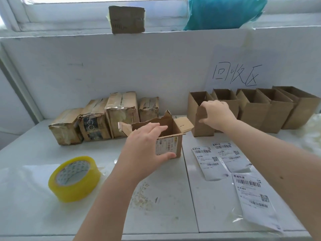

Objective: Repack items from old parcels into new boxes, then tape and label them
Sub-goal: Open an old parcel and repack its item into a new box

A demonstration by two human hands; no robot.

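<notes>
Though stained, tbl (173, 214) w/ parcels (97, 119) by window (60, 13)

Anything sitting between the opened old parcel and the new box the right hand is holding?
Nothing separate. The opened old parcel and the new box stand side by side; only the parcel's own side flap sticks out toward it. The right hand grips the new box's rim.
</notes>
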